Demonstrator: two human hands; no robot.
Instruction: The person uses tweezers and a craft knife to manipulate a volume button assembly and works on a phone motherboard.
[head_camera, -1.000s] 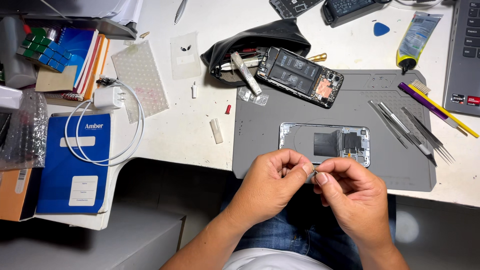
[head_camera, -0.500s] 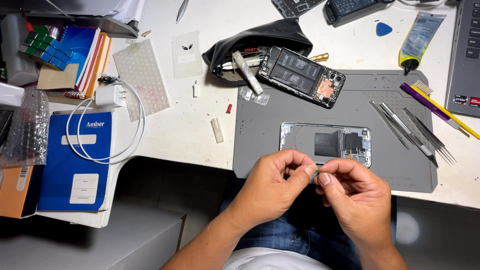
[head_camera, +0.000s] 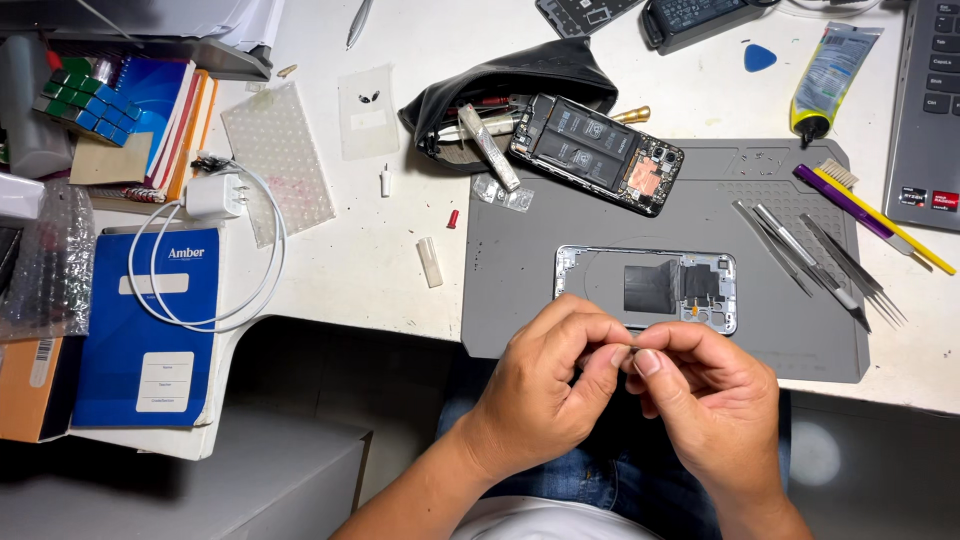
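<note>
Pinching together at the lower middle of the frame, the left hand (head_camera: 545, 385) and the right hand (head_camera: 715, 400) meet fingertip to fingertip over a tiny part (head_camera: 627, 350), too small to identify. Both hands are closed in a fine pinch on it, just below the near edge of the grey work mat (head_camera: 520, 250). Doing this well looks like a matter of light pressure and steady wrists, held over the mat rather than over the lap, since a slip here could drop the piece off the bench (head_camera: 370, 250). Just above the fingers lies the silver phone frame (head_camera: 600, 275), flat on the mat. Upper middle, the opened phone body (head_camera: 597, 152) rests tilted beside a black pouch (head_camera: 500, 85). Tweezers (head_camera: 815, 260) fan out at the right, well apart. Open room sits on the mat's left part; the bench edge runs close.
</note>
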